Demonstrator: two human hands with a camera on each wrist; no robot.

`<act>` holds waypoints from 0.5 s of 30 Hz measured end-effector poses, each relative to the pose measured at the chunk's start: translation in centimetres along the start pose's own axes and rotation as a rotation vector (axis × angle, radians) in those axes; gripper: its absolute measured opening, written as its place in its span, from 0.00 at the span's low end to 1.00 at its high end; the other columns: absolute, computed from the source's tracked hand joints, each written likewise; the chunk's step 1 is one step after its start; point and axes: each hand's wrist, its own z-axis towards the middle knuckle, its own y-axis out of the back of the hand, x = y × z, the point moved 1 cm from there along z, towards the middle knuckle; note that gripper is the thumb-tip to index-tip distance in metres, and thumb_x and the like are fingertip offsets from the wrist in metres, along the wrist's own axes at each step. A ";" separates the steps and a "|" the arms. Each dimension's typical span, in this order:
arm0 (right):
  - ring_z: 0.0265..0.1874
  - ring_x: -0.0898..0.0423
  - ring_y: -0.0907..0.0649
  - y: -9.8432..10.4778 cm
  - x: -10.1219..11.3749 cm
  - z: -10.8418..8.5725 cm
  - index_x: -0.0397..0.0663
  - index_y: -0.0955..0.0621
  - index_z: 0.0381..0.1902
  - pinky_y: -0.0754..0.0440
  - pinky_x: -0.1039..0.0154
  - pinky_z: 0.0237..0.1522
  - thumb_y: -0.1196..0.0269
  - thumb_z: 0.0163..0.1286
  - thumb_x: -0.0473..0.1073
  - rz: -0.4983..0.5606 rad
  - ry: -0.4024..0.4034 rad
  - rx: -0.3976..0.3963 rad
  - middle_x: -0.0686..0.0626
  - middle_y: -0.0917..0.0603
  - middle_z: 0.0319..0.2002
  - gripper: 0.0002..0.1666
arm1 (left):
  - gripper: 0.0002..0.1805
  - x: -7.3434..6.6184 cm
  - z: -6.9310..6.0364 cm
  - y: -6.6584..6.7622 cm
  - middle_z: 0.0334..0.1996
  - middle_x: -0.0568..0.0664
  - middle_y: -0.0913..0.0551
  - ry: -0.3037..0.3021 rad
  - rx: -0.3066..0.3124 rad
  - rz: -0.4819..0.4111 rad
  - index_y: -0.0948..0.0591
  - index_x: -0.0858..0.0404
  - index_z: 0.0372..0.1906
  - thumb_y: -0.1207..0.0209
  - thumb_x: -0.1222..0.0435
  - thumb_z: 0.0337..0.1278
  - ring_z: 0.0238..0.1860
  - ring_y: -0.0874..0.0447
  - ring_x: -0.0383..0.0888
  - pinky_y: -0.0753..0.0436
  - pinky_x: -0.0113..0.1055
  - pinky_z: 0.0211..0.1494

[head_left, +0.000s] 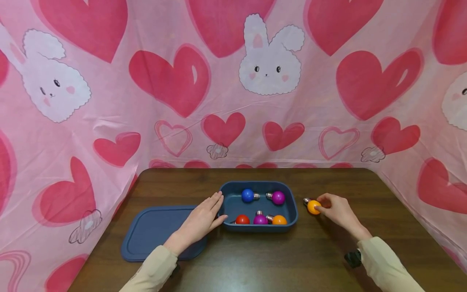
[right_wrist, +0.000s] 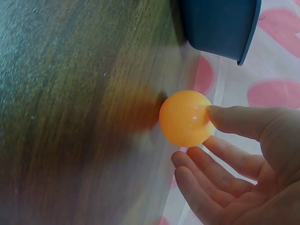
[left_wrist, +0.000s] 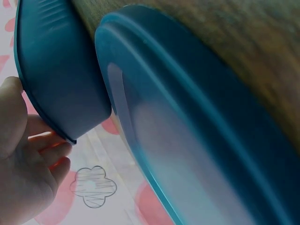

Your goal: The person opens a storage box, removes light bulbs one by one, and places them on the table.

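Orange bulb (head_left: 313,207) right of centre in the head view, and the right hand (head_left: 339,211) pinches its round globe, metal base left free! Left hand (head_left: 202,218), fingers extended, rests against the blue box (head_left: 259,228), mid-frame, probably steadying it; lid (head_left: 157,233) lies lower left.

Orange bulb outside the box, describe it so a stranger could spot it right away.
On the brown table sits a dark blue box holding other bulbs. Right of it, the person's right hand pinches the orange bulb. A second orange bulb lies inside the box; this is the only bulb seen outside.
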 end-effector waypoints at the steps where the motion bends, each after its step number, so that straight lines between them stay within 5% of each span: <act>1: 0.30 0.49 0.20 0.0 0.0 0.0 0.34 0.21 0.40 0.19 0.52 0.36 0.32 0.56 0.39 0.002 -0.001 0.000 0.41 0.18 0.35 0.16 | 0.35 0.0 0.0 0.0 0.65 0.59 0.37 0.000 0.000 0.000 0.36 0.69 0.65 0.50 0.48 0.63 0.65 0.40 0.50 0.37 0.44 0.63; 15: 0.31 0.49 0.20 0.0 0.2 0.1 0.34 0.21 0.40 0.19 0.52 0.37 0.33 0.57 0.38 0.007 -0.004 0.001 0.41 0.18 0.35 0.15 | 0.35 0.2 -0.1 -0.1 0.65 0.58 0.37 0.004 -0.004 -0.011 0.36 0.68 0.65 0.48 0.49 0.62 0.65 0.40 0.50 0.37 0.43 0.63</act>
